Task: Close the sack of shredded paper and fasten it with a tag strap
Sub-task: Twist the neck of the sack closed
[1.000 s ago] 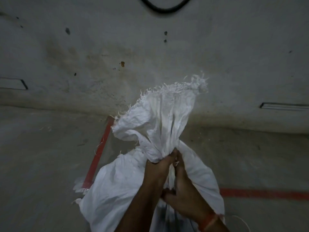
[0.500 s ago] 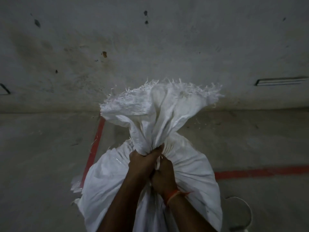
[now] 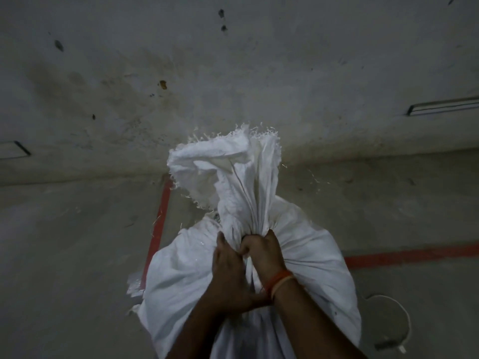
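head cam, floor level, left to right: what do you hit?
Vertical red floor line → white sack, neck gripped by the left hand and then the right hand → horizontal red floor line.

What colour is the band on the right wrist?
Orange-red, with a paler strand, on the wrist band in the head view.

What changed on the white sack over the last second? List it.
The white woven sack's frayed gathered top went from fanned wide to bunched narrower and upright. The right hand rose from below the left hand to level beside it at the neck. Both stay clamped; the sack still stands on the red-lined floor.
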{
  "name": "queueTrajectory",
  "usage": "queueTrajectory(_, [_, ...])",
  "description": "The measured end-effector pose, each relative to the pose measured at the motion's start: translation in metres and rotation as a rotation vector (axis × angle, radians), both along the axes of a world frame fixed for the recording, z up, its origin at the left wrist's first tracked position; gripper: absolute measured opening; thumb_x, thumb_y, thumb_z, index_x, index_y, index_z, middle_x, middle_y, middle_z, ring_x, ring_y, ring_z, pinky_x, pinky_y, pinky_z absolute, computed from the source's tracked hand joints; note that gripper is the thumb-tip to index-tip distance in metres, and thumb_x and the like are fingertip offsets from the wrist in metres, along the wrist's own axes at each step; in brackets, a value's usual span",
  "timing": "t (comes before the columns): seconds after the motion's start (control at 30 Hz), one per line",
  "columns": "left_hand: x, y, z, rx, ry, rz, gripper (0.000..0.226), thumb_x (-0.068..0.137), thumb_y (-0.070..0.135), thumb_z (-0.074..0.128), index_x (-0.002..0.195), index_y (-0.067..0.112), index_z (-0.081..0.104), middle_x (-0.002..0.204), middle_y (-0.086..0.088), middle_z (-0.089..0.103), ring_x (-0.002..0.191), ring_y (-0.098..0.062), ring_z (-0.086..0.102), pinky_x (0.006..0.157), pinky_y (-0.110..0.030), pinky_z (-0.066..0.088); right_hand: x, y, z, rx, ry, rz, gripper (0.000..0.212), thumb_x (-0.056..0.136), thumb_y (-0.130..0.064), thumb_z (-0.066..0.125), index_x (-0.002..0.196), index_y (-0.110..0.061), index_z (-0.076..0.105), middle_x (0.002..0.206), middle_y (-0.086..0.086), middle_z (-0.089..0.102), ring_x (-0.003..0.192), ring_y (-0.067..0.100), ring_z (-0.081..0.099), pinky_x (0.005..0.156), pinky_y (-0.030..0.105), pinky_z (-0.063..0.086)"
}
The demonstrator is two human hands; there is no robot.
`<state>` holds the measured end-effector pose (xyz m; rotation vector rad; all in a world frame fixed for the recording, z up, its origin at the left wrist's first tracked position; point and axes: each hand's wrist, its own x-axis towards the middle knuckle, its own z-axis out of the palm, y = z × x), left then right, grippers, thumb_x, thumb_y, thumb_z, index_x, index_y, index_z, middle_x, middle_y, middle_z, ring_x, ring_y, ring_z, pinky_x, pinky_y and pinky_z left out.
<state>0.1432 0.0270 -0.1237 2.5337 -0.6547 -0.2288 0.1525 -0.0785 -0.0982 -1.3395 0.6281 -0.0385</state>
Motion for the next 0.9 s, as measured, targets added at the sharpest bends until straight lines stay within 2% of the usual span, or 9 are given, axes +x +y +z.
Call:
queueTrajectory(0.1, [-0.004, -0.019, -0.009, -0.123, -0.037, 0.159, 0.119, 0.061, 0.076, 0.049, 0.155, 0.007, 0.026, 0.161, -0.014, 0.028, 0.155, -0.024, 0.013, 0.127, -0.037, 0.005, 0.005, -0.005, -0.001, 0.078, 0.039, 0.079, 0.03, 0.044, -0.011, 0.065, 0.072, -0.004, 0.069, 0.074, 0.02, 0.068, 0.088, 0.047, 0.068, 0.079, 0.053, 0.057])
queueTrajectory(0.2, [-0.012, -0.032, -0.008, -0.257, -0.075, 0.391, 0.1, 0.068, 0.063, 0.04, 0.144, -0.001, 0.044, 0.15, -0.019, 0.048, 0.148, -0.027, 0.035, 0.126, -0.039, 0.017, 0.012, -0.002, -0.004, 0.036, 0.045, 0.177, 0.049, 0.048, -0.025, 0.075, 0.092, -0.002, 0.073, 0.092, 0.012, 0.076, 0.093, 0.032, 0.072, 0.091, 0.042, 0.057])
queueTrajectory(0.27, [-0.014, -0.038, 0.002, -0.34, -0.071, 0.514, 0.088, 0.068, 0.058, 0.037, 0.131, 0.0, 0.057, 0.132, -0.017, 0.063, 0.132, -0.03, 0.055, 0.116, -0.045, 0.036, 0.019, -0.002, -0.015, -0.036, 0.035, 0.193, 0.069, 0.045, -0.041, 0.08, 0.107, -0.011, 0.069, 0.102, 0.008, 0.076, 0.099, 0.027, 0.072, 0.099, 0.044, 0.054])
queueTrajectory(0.33, [-0.013, -0.04, 0.007, -0.37, -0.093, 0.559, 0.075, 0.067, 0.056, 0.038, 0.117, 0.007, 0.064, 0.114, -0.008, 0.069, 0.111, -0.025, 0.065, 0.099, -0.037, 0.045, 0.025, -0.006, -0.031, -0.052, 0.019, 0.214, 0.075, 0.047, -0.045, 0.08, 0.114, -0.017, 0.063, 0.104, 0.005, 0.076, 0.1, 0.027, 0.071, 0.1, 0.046, 0.052])
queueTrajectory(0.47, [-0.007, -0.039, -0.005, -0.295, -0.03, 0.547, 0.065, 0.07, 0.054, 0.044, 0.116, 0.014, 0.066, 0.114, -0.002, 0.067, 0.118, -0.022, 0.057, 0.092, -0.036, 0.037, 0.014, -0.007, -0.005, -0.208, 0.035, 0.258, 0.072, 0.054, -0.052, 0.075, 0.113, -0.014, 0.058, 0.098, 0.004, 0.076, 0.096, 0.023, 0.072, 0.099, 0.045, 0.053])
queueTrajectory(0.6, [0.003, -0.044, -0.001, -0.242, -0.064, 0.614, 0.048, 0.081, 0.031, 0.075, 0.113, -0.002, 0.064, 0.105, -0.017, 0.07, 0.104, -0.037, 0.066, 0.09, -0.044, 0.048, 0.004, -0.003, 0.006, -0.5, 0.019, 0.338, 0.063, 0.075, -0.052, 0.07, 0.124, -0.015, 0.052, 0.123, -0.004, 0.061, 0.12, 0.018, 0.056, 0.111, 0.037, 0.041])
queueTrajectory(0.7, [0.008, -0.039, -0.004, -0.294, 0.105, 0.643, 0.037, 0.092, 0.024, 0.067, 0.112, -0.007, 0.061, 0.111, -0.025, 0.065, 0.108, -0.039, 0.063, 0.101, -0.051, 0.046, -0.008, 0.001, 0.005, -0.898, -0.038, 0.374, 0.088, 0.072, -0.073, 0.045, 0.135, -0.011, 0.046, 0.131, -0.001, 0.044, 0.13, 0.02, 0.036, 0.115, 0.036, 0.028])
queueTrajectory(0.8, [0.014, -0.027, -0.024, -0.323, 0.219, 0.665, 0.025, 0.091, 0.032, 0.064, 0.101, 0.009, 0.06, 0.113, -0.013, 0.061, 0.109, -0.032, 0.058, 0.096, -0.04, 0.041, -0.016, -0.021, -0.009, -0.993, -0.208, 0.451, 0.084, 0.076, -0.075, 0.042, 0.14, -0.02, 0.044, 0.133, -0.008, 0.04, 0.13, 0.009, 0.031, 0.111, 0.029, 0.027])
queueTrajectory(0.9, [0.019, -0.026, -0.021, -0.493, 0.331, 0.697, 0.044, 0.083, 0.044, 0.068, 0.109, 0.011, 0.054, 0.115, -0.011, 0.06, 0.117, -0.033, 0.051, 0.091, -0.031, 0.032, -0.023, -0.047, -0.028, -1.068, -0.269, 0.584, 0.081, 0.081, -0.08, 0.042, 0.139, -0.024, 0.047, 0.137, -0.012, 0.046, 0.131, -0.002, 0.031, 0.108, 0.026, 0.027])
